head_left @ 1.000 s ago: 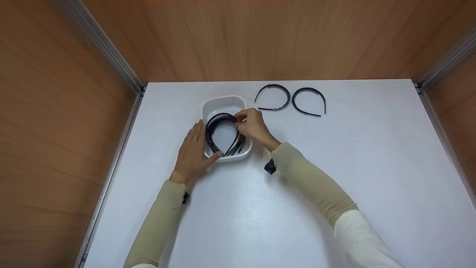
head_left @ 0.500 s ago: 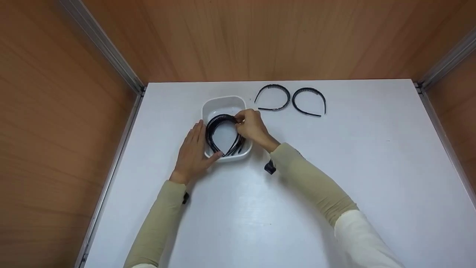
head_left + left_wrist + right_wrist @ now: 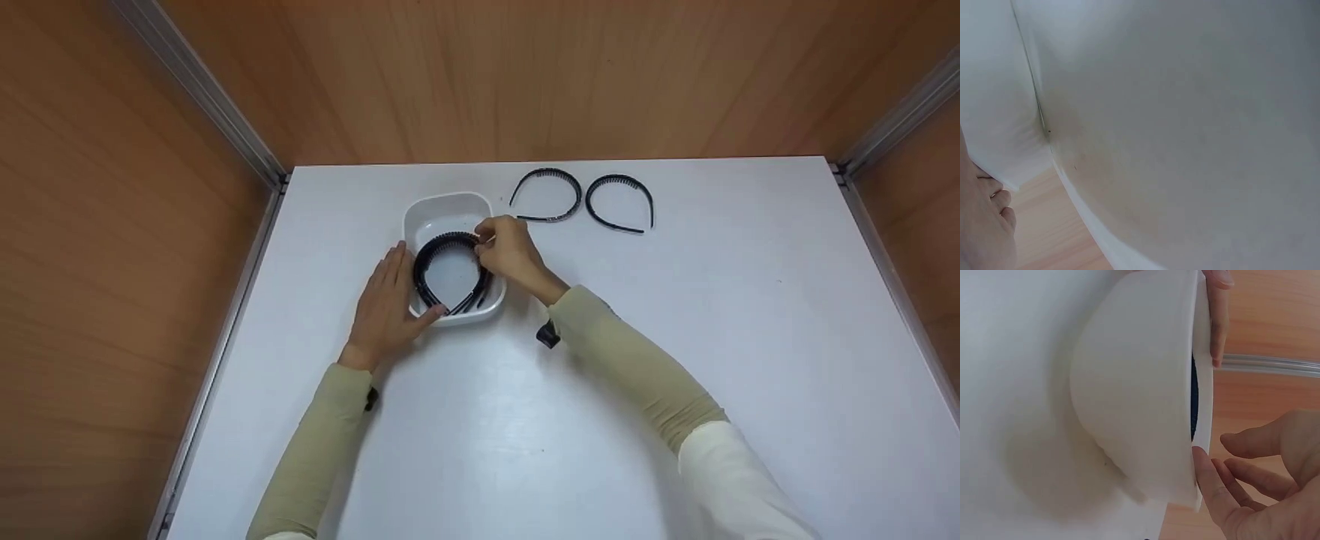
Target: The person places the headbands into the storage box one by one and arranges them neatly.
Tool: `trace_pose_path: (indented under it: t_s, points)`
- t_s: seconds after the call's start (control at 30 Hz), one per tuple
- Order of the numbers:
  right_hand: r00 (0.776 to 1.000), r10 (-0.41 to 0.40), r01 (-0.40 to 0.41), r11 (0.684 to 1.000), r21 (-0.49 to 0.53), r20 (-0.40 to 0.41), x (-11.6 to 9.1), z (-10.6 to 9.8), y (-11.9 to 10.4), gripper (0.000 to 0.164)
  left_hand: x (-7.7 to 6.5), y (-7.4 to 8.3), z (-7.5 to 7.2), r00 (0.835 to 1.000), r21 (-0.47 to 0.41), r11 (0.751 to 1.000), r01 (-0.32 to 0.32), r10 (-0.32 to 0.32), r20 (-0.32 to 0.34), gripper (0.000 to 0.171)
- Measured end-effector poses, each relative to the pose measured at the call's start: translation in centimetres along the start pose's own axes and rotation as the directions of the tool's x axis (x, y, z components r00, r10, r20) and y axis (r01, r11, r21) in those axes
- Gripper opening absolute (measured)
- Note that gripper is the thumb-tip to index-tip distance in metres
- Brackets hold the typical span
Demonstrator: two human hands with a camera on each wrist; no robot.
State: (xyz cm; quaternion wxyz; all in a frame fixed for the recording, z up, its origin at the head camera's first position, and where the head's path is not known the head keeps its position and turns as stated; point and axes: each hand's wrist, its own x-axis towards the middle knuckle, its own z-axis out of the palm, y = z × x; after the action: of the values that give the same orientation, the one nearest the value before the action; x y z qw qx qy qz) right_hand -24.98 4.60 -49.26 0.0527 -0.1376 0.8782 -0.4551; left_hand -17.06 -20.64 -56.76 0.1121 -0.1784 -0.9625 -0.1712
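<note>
A white plastic tub point(image 3: 435, 213) holds several black toothed headbands point(image 3: 421, 279), stacked so their loops nearly line up. My left hand point(image 3: 384, 306) lies along the tub's left side with fingers straight, its thumb over the near rim. My right hand point(image 3: 511, 251) is at the right rim, beside the headbands. In the right wrist view, an index fingertip of the right hand point(image 3: 1264, 495) touches the rim, and the thumb stands apart with nothing between. A white surface point(image 3: 1185, 112) fills most of the left wrist view, hiding the headbands.
Two more black headbands, a left one point(image 3: 577, 202) and a right one point(image 3: 592, 206), lie on the white table point(image 3: 480, 420) behind and right of the tub. Wooden panels point(image 3: 480, 82) enclose the table at the back and sides.
The headbands in the tub have settled slightly lower and closer together near my right hand. Both hands stay almost in place; the whole head view has shifted slightly.
</note>
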Motion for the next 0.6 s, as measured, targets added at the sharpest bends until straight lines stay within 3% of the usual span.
trace_pose_path:
  t_s: [0.3,0.6]
  points:
    - [1.000,-0.008,0.009,1.000,0.023,-0.017,0.0,-1.3,0.1,0.032,0.0,-0.1,0.0,0.999,-0.002,1.000,0.023,-0.023,0.033,0.113]
    - [0.998,-0.016,0.016,1.000,-0.005,-0.059,0.4,-3.1,0.9,0.031,0.0,0.0,-0.1,1.000,-0.005,1.000,0.015,-0.015,0.022,0.113]
